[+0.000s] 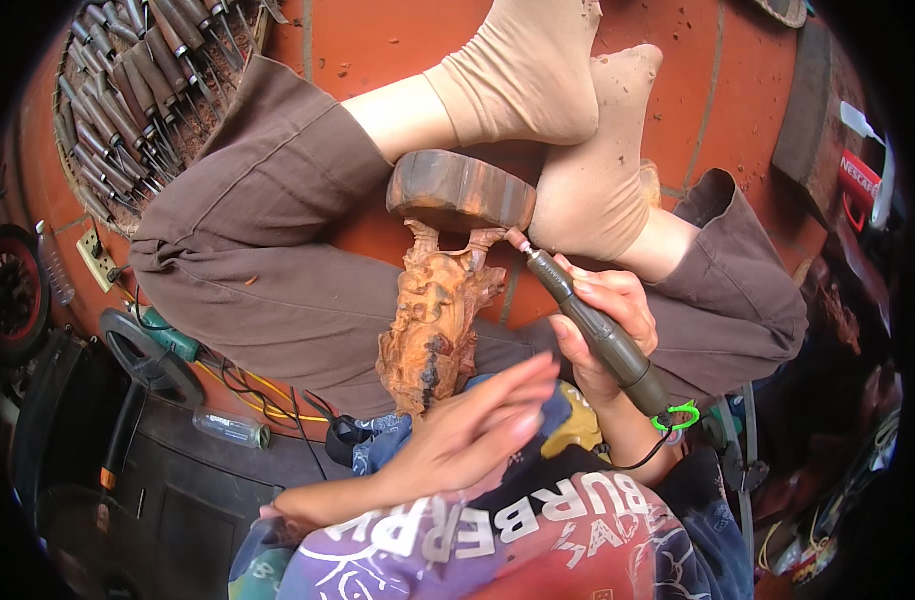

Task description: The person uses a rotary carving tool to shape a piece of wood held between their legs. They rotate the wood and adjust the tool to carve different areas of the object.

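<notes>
A carved wooden figure (433, 310) in orange-brown wood lies between my bent legs, with its thick dark round base (463, 190) toward my feet. In my right hand (618, 305) is a dark green rotary tool (603, 335), gripped along its body. The tool's small brownish bit (518, 239) is beside the narrow end of the carving, near the base; I cannot tell whether it touches. My left hand (478, 430) is over my lap, close to the near end of the carving, fingers stretched out and slightly smeared by motion. Nothing shows in it.
A round tray (126, 225) packed with wood-handled chisels (128, 95) stands at the far left. Clear plastic bottles (230, 428), cords and a power socket (98, 258) lie at the left. Reddish tiles (398, 40) carry wood bits. A dark wooden block (813, 120) is at the right.
</notes>
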A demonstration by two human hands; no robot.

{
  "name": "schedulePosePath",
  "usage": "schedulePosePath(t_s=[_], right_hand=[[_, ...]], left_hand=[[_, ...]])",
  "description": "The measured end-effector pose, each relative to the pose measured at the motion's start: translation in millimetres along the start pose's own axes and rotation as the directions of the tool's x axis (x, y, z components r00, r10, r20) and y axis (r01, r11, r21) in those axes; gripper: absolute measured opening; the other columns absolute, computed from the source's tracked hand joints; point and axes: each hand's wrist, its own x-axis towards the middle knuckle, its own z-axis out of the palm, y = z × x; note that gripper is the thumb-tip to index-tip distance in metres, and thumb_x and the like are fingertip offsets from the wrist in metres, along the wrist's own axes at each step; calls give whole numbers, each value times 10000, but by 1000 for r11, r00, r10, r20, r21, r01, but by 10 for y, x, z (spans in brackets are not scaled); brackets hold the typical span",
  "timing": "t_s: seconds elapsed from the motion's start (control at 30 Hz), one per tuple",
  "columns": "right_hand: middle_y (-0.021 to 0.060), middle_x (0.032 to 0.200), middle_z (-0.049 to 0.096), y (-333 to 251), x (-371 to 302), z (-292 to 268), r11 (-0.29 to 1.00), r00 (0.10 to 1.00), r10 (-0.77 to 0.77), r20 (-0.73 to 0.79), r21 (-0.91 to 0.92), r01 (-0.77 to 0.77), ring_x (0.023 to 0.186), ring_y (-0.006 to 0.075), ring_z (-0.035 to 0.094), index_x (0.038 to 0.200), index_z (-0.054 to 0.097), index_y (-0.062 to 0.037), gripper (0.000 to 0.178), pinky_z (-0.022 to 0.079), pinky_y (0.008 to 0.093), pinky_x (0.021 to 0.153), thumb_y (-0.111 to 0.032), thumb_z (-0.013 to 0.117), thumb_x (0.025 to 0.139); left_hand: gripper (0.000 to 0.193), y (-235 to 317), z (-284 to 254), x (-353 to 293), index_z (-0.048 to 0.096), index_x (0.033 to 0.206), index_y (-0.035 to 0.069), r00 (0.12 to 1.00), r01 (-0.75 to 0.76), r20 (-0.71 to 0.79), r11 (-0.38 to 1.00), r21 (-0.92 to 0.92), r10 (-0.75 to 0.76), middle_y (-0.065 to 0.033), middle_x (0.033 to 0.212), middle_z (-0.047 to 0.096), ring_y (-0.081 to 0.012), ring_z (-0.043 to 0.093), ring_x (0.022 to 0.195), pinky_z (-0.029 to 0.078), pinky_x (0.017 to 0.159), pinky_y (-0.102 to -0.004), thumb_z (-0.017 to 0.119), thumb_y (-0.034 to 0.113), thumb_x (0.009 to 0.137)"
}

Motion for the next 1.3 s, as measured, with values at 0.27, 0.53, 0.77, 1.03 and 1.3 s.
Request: schedulePosePath(t_s=[0.27, 0.53, 0.77, 1.03, 1.3], right_hand=[[150, 1013, 670, 209, -43, 81, 1000, 998, -24, 56, 20, 23, 1018, 284, 680, 1063, 700, 9, 343, 515, 493, 994, -2, 797, 734], [138, 1005, 680, 95, 74, 88, 995, 989, 95, 117, -44, -91, 1002, 272, 690, 1044, 708, 6, 352, 547, 360, 922, 3, 801, 705], [132, 993, 696, 7, 141, 113, 988, 984, 135, 116, -83, -126, 969, 245, 693, 1031, 711, -3, 353, 559, 332, 885, 5, 800, 689], [122, 984, 696, -74, 209, 110, 978, 981, 153, 118, -164, -133, 971, 235, 691, 1029, 713, 1, 367, 557, 330, 890, 27, 796, 673], [141, 951, 702, -113, 294, 91, 972, 975, 175, 136, -183, -149, 892, 235, 689, 1004, 706, 15, 306, 553, 316, 822, -27, 785, 711]], left_hand=[[472, -103, 204, 641, 358, 1424, 8, 984, -135, -171, 803, -580, 42, -98, 1381, 438, -123, 420, 1298, 320, 1124, -299, 394, 320, 1072], [370, -131, 168, 730, 443, 1349, 10, 972, -156, -232, 841, -518, 37, -89, 1307, 497, -147, 474, 1239, 365, 1093, -348, 386, 252, 1076], [359, -85, 146, 715, 470, 1316, 15, 977, -162, -208, 830, -533, 57, -94, 1259, 534, -147, 514, 1193, 416, 1052, -352, 383, 267, 1076], [374, -56, 123, 723, 464, 1322, 7, 978, -150, -203, 822, -550, 43, -100, 1252, 547, -154, 539, 1176, 432, 1042, -355, 370, 275, 1079], [389, 20, 118, 738, 449, 1337, -4, 980, -147, -196, 829, -540, 46, -115, 1276, 541, -168, 537, 1189, 440, 1043, -362, 355, 274, 1081]])
